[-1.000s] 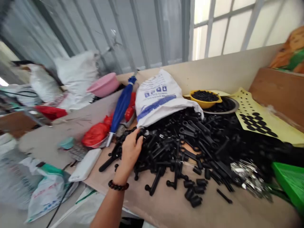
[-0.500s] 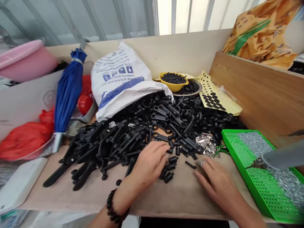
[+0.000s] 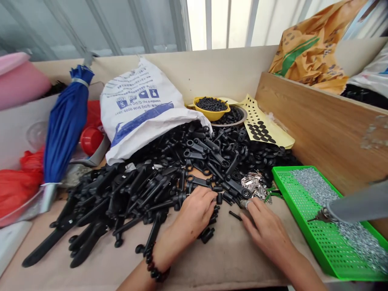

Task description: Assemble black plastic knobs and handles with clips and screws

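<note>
My left hand reaches over the near edge of the black parts, palm down, fingers loosely bent. Its fingertips are close beside a small upright black cylinder; I cannot tell whether they touch it. More short black cylinders lie by its thumb side, partly hidden. My right hand rests low over the table, thumb and index finger slightly apart, a greyish cover on one fingertip. A thin black threaded rod lies just left of its thumb. Small shiny metal clips are heaped beyond that hand.
Black handle-like parts spread leftward from a white printed sack. Behind are a yellow bowl of black pieces and a yellow sticker sheet. At right, a grey power tool overhangs a green perforated tray of metal bits.
The view has turned a little to the right, so the scene sits further left. My left hand has moved closer to the upright cylinder; my right hand has shifted slightly forward.
</note>
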### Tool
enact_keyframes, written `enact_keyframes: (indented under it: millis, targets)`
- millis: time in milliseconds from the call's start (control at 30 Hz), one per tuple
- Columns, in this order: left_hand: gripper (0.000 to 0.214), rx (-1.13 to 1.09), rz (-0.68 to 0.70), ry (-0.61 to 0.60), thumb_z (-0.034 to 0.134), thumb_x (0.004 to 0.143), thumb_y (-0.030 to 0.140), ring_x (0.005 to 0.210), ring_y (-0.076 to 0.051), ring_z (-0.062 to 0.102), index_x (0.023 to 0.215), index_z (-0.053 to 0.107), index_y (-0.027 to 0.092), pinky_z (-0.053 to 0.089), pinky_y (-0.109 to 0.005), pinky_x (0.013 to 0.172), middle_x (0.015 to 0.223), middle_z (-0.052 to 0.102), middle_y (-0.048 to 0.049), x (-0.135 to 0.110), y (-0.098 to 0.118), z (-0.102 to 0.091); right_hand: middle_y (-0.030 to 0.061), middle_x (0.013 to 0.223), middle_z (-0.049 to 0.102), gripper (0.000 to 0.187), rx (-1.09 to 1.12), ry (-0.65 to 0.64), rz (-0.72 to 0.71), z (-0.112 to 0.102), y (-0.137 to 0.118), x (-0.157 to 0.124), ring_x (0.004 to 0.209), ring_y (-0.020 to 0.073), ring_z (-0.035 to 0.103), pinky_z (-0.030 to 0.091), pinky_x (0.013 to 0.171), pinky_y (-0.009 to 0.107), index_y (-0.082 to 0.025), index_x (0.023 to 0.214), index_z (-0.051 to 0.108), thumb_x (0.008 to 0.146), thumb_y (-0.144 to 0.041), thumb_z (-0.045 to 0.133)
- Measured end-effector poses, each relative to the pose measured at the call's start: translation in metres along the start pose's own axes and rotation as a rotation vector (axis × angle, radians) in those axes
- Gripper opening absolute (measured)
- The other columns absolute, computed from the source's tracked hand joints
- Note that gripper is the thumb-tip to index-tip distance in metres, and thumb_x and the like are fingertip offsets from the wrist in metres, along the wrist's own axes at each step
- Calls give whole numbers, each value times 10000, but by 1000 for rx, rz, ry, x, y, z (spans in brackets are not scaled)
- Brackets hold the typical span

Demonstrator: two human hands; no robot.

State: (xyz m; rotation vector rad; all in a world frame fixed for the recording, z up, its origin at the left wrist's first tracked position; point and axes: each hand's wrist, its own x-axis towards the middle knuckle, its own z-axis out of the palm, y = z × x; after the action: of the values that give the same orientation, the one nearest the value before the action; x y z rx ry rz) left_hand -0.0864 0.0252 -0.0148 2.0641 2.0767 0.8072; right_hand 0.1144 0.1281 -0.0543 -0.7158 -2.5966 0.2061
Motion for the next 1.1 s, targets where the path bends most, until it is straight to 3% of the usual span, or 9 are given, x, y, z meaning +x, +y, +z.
enact_keyframes:
  millis: [167, 367, 567, 700, 867, 1000, 1100]
  targets:
    - [208, 10, 9, -20, 396, 925, 155, 940, -203, 567, 953, 598, 191, 486, -348, 837, 1015, 635, -68, -1, -1, -3, 48, 785, 524, 173, 23, 13, 7, -5, 1, 2, 712, 211, 544, 446, 625, 344, -208, 761, 452, 925, -229, 400]
    - [184, 71, -36, -171, 443, 885, 112, 887, -203, 570, 948, 590, 203, 474, -346, 829, 929, 639, -42, -4, 2, -2, 87, 939, 556, 102, 126, -50, -10, -1, -9, -2, 843, 236, 563, 479, 716, 379, -192, 854, 492, 920, -201, 414]
    - [223, 139, -30, -272, 436, 842, 46, 832, -206, 570, 912, 584, 198, 468, -323, 771, 867, 635, -42, 0, 5, 4, 91, 892, 549, 118, 191, -89, 14, 0, -16, 0, 828, 248, 554, 490, 719, 416, -181, 849, 497, 922, -180, 404]
    - [252, -64, -48, -226, 488, 832, 73, 920, -197, 586, 1035, 559, 206, 447, -308, 831, 984, 651, -34, 7, 10, 4, 91, 890, 557, 104, 239, -73, 25, -2, -19, 0, 837, 251, 554, 492, 722, 415, -183, 878, 498, 928, -208, 411]
    - [253, -332, -82, -237, 537, 808, 108, 895, -168, 586, 1040, 542, 211, 438, -262, 793, 983, 643, -6, 18, 24, 8, 73, 876, 564, 73, 274, -23, 72, -9, -10, -3, 833, 236, 563, 493, 712, 372, -197, 866, 480, 909, -255, 480]
    - [302, -420, -70, -257, 529, 799, 99, 903, -160, 580, 1070, 544, 231, 436, -254, 803, 1005, 640, 6, 23, 33, 14, 65, 875, 569, 62, 258, -6, 95, -13, 7, -7, 835, 218, 567, 484, 717, 338, -200, 850, 482, 904, -208, 453]
    - [340, -385, -31, -287, 520, 803, 88, 949, -164, 577, 1111, 532, 232, 431, -262, 854, 1051, 635, -4, 23, 38, 20, 78, 876, 562, 115, 89, 21, 156, -13, 22, -4, 820, 230, 551, 469, 715, 359, -192, 822, 495, 905, -178, 417]
